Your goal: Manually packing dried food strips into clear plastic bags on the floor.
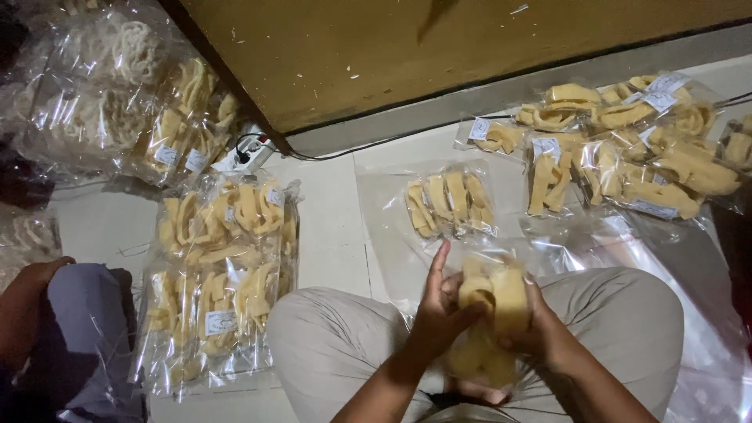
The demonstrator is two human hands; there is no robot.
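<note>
Both my hands hold a clear plastic bag of yellow curved crackers point(492, 313) over my lap. My left hand point(439, 309) grips its left side with the forefinger raised. My right hand point(540, 333) wraps the right and underside. My crossed legs in beige trousers point(634, 321) lie under it. Just beyond, a filled bag of crackers point(450, 202) lies flat on a clear plastic sheet point(384, 227) on the floor.
A big clear sack of packed cracker bags point(223, 274) lies at left, more sacks point(133, 102) behind it. Several labelled packs point(627, 149) pile at right. A white power strip point(243, 155) and black cable run along a brown wooden panel point(439, 47). Another person's knee point(82, 313) is at left.
</note>
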